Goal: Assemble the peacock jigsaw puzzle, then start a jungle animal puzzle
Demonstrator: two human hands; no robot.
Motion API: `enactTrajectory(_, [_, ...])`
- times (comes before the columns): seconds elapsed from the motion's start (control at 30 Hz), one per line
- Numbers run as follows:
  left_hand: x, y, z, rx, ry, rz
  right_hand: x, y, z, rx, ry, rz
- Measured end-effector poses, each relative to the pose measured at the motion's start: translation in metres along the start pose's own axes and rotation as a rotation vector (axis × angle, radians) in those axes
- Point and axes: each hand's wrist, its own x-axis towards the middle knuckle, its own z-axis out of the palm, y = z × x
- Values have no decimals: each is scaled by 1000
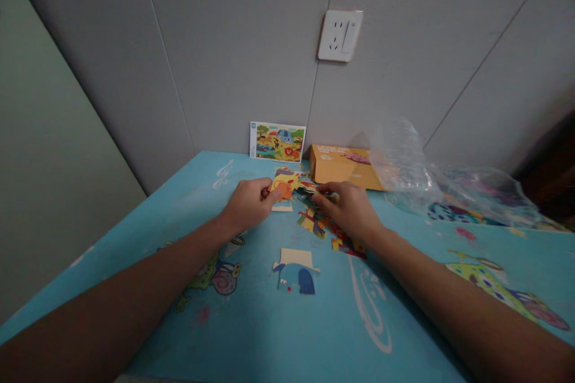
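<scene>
My left hand [251,203] is closed on a yellow and orange puzzle piece [283,185], pinched between thumb and fingers. To the right, my right hand [348,206] has its thumb and fingers closed on a puzzle piece [308,189] at the top of a loose heap. More puzzle pieces [317,221] spread below and partly under the right hand, which hides some of them. Nearer to me, a blue elephant puzzle piece [296,275] lies by itself on the light-blue cartoon tablecloth [251,335].
A picture card [278,142] with animals leans against the grey wall [242,42]. Beside it stands an orange puzzle box [344,167]. Crumpled clear plastic wrapping [413,167] lies at the right back. A white socket plate [340,36] is on the wall.
</scene>
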Motion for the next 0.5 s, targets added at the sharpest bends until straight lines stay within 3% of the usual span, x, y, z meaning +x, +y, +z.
enactTrajectory(0.23, [-1,-2,1,-6,2,13,2,7,1,7,235,-126])
enactTrajectory(0.43, [-1,2,0,-34,-23,-6,-1,-5,-8,208,544,-258])
enactTrajectory(0.5, [-3,4,-1,-95,-37,-4,-4,-11,-10,272,554,-321])
